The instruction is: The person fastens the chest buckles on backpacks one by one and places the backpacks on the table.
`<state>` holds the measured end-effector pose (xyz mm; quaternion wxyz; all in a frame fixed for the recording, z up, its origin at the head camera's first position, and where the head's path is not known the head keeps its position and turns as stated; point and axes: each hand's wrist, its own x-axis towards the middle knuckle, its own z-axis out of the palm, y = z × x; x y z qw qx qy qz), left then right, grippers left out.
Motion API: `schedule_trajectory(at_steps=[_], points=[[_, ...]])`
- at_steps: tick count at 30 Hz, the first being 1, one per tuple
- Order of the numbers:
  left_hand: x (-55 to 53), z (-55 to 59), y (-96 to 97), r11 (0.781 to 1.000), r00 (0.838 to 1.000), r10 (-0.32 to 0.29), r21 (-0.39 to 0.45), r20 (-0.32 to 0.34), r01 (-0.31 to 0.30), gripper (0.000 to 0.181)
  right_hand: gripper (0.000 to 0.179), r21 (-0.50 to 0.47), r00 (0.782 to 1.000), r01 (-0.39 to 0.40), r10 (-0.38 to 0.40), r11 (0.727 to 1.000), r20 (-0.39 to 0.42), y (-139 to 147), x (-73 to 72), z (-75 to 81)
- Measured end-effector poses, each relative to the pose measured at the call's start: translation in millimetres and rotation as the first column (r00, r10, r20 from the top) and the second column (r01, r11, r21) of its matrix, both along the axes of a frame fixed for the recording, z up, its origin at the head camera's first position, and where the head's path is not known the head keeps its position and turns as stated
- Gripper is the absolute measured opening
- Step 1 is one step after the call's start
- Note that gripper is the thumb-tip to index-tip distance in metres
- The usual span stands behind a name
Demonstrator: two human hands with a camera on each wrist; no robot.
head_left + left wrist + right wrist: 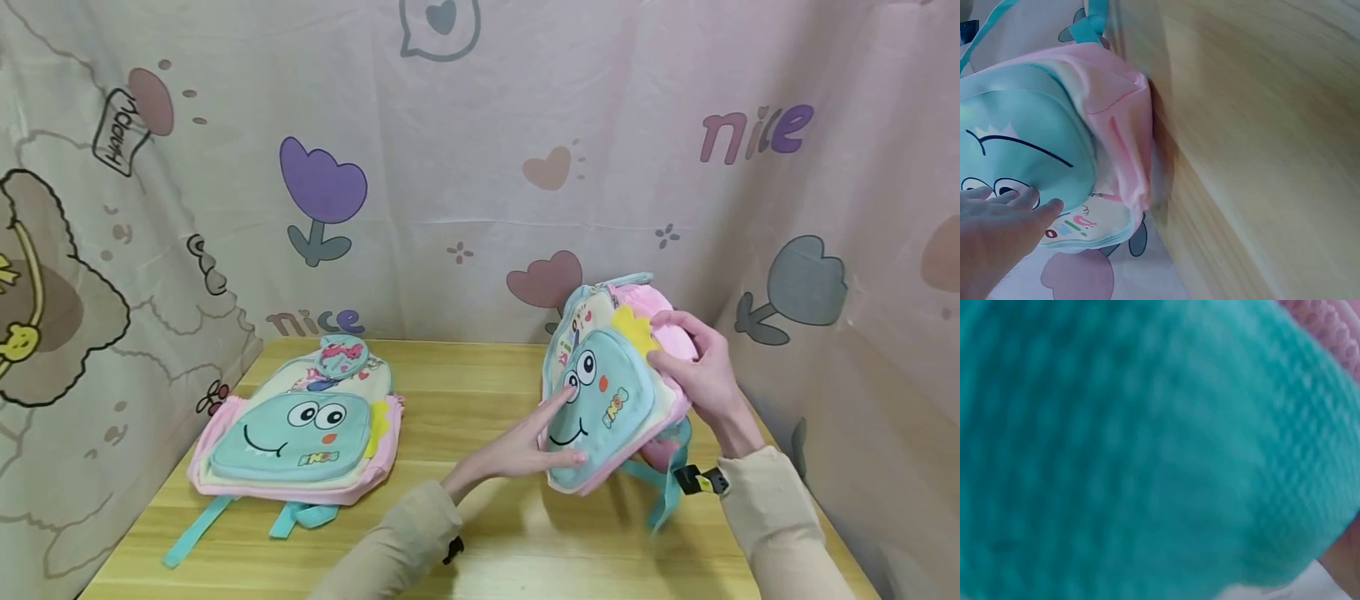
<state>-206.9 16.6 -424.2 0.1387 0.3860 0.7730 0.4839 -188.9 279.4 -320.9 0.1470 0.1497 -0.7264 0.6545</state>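
Note:
A child's backpack (600,417) in teal, pink and cream is held tilted on the right side of the table in the head view. Its teal front pocket (1035,144) bears a smiling cartoon face and a yellow crest. My right hand (701,367) grips the pink side of this backpack, thumb near the crest. With fingers extended, my left hand (517,442) touches the front pocket by the eyes; the left wrist view also shows those fingers against it. A blurred teal mesh strap (1147,450) fills most of the right wrist view and hides the right hand's grip.
A second, matching backpack (300,425) lies face up on the left of the wooden table (465,392), its teal straps (197,533) trailing toward the front. A printed curtain (450,167) encloses the table at the back and sides.

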Motion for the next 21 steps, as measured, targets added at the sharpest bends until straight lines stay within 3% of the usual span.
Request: schedule_trajectory(at_steps=[9, 17, 21], points=[[-4.5, 4.4, -3.5, 0.998, 0.997, -0.015, 0.061, 0.076, 0.010, 0.089, 0.033, 0.198, 0.996, 0.074, -0.083, 0.977, 0.040, -20, -6.0, -1.3], [-9.4, 3.8, -8.0, 0.997, 1.000, -0.023, 0.077, 0.018, 0.021, 0.082, 0.055, 0.269, 0.999, 0.047, -0.047, 0.962, -0.005, -28, -7.7, -3.4], [-10.6, 7.8, -9.6, 0.995, 1.000, -0.015, 0.095, 0.006, 0.014, 0.076, 0.061, 0.259, 0.999, 0.027, -0.018, 0.965, -0.038, -31, -8.9, -5.6]])
